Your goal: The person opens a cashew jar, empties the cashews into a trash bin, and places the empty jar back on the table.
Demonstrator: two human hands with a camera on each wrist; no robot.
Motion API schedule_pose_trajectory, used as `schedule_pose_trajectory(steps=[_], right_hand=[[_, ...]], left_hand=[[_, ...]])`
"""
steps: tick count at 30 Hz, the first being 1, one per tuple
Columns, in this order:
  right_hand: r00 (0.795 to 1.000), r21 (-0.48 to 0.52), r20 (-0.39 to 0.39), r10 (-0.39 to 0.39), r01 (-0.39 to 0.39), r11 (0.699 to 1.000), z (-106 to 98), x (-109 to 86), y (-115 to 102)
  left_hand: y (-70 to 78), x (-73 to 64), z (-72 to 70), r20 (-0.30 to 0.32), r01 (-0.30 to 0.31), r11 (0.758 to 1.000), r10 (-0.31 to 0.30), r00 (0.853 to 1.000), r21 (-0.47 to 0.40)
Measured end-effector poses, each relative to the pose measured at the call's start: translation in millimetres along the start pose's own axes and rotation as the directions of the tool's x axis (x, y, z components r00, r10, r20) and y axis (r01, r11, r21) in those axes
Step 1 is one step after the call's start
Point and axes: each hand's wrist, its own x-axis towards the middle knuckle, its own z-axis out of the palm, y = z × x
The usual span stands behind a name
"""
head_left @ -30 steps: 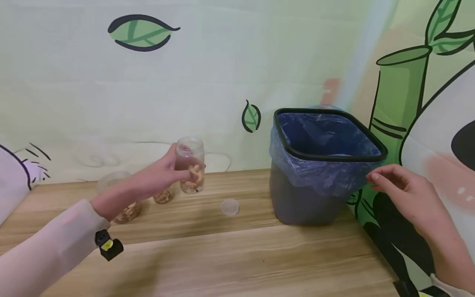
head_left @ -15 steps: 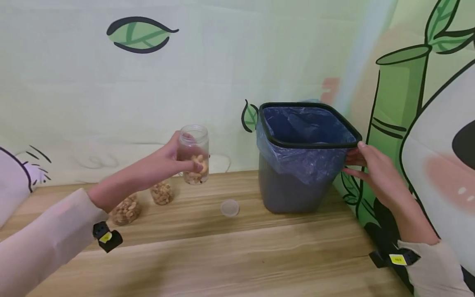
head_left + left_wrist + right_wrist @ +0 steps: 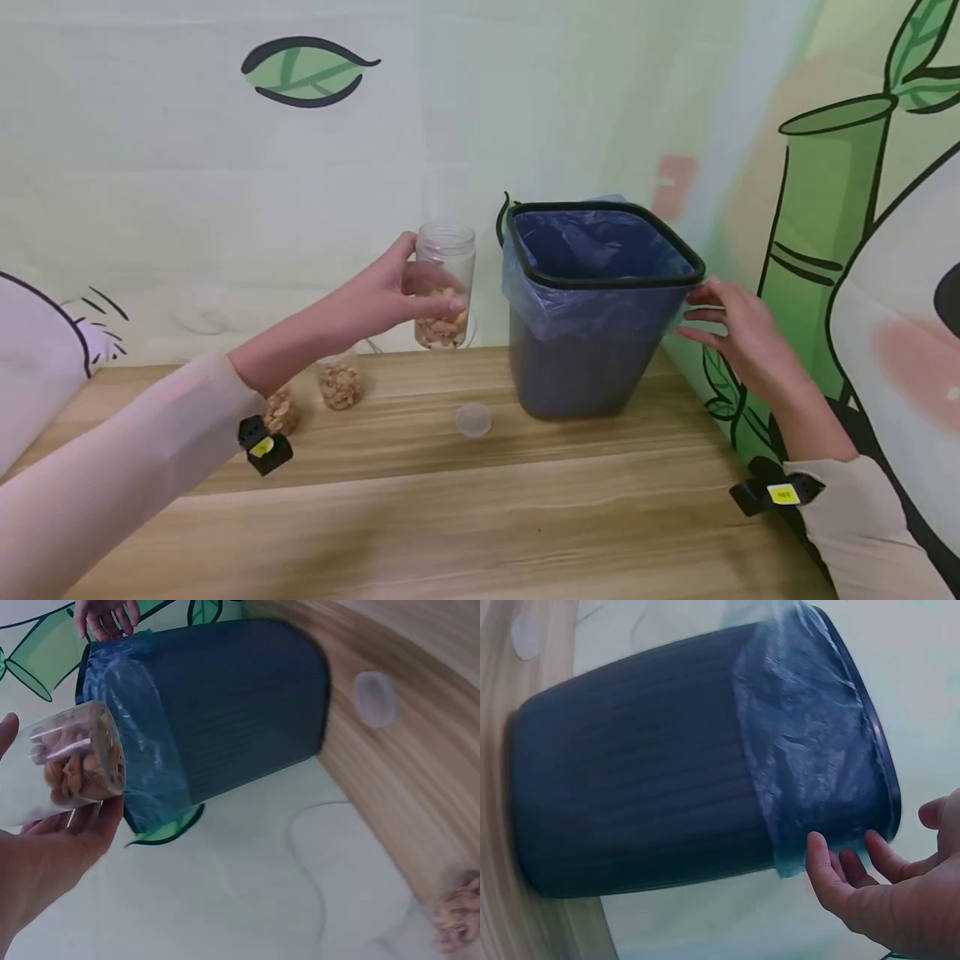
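Observation:
My left hand [image 3: 367, 296] grips a clear, lidless plastic jar [image 3: 447, 250], held upright above the table just left of the bin. Tan, nut-like pieces [image 3: 82, 774] fill its lower part. The grey waste bin [image 3: 570, 371] stands on the table, with a blue plastic liner [image 3: 592, 308] folded over its black rim [image 3: 607, 283]. At the bin's right front corner is my right hand [image 3: 746, 337], fingers loosely bent and spread against the liner just under the rim. In the right wrist view its thumb stands away from the bin.
A round translucent lid [image 3: 474, 419] lies on the wooden table [image 3: 480, 525] in front of the bin. Left of it stand another jar of similar pieces [image 3: 341, 386] and one more [image 3: 281, 411], partly behind my left forearm. A printed cloth backdrop [image 3: 225, 183] rises behind.
My left hand has carried the jar up and right, closer to the bin. My right hand has come to the bin's right rim corner, and the bin has shifted left and back.

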Motion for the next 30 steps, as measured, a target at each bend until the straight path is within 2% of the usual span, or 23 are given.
schedule_pose_trajectory(steps=[3, 6, 10, 16, 19, 23, 26, 30], right_hand=[[1.000, -0.006, -0.018, 0.008, -0.008, 1.000, -7, 0.5, -6], [1.000, -0.017, -0.008, 0.020, -0.020, 1.000, -8, 4.9, -9], [0.998, -0.053, 0.010, 0.061, -0.061, 0.997, -7, 9.9, -7], [0.990, -0.175, 0.043, 0.138, -0.129, 0.976, -11, 9.8, -3], [0.986, -0.159, 0.010, 0.165, -0.161, 0.974, -14, 8.1, -3], [0.986, -0.057, -0.044, 0.158, -0.161, 0.985, -13, 6.3, -4], [0.992, 0.011, -0.034, 0.122, -0.122, 0.992, -9, 8.1, -4], [0.995, 0.029, -0.022, 0.099, -0.099, 0.995, -4, 12.4, 0]], left_hand=[[12.3, 12.0, 4.5, -0.036, -0.058, 0.998, 0.059, 0.998, 0.010], [22.9, 22.1, 6.8, -0.080, -0.090, 0.995, 0.092, 0.993, 0.033], [30.4, 32.7, 10.0, -0.120, -0.097, 0.993, 0.104, 0.987, 0.064], [34.4, 43.8, 14.3, -0.140, -0.091, 0.993, 0.102, 0.985, 0.081], [35.6, 47.9, 14.6, -0.153, -0.089, 0.992, 0.103, 0.983, 0.094], [32.7, 55.4, 13.8, -0.160, -0.090, 0.991, 0.105, 0.982, 0.098], [30.1, 62.3, 12.9, -0.173, -0.102, 0.990, 0.118, 0.978, 0.099], [31.9, 71.2, 12.3, -0.183, -0.109, 0.988, 0.127, 0.975, 0.107]])
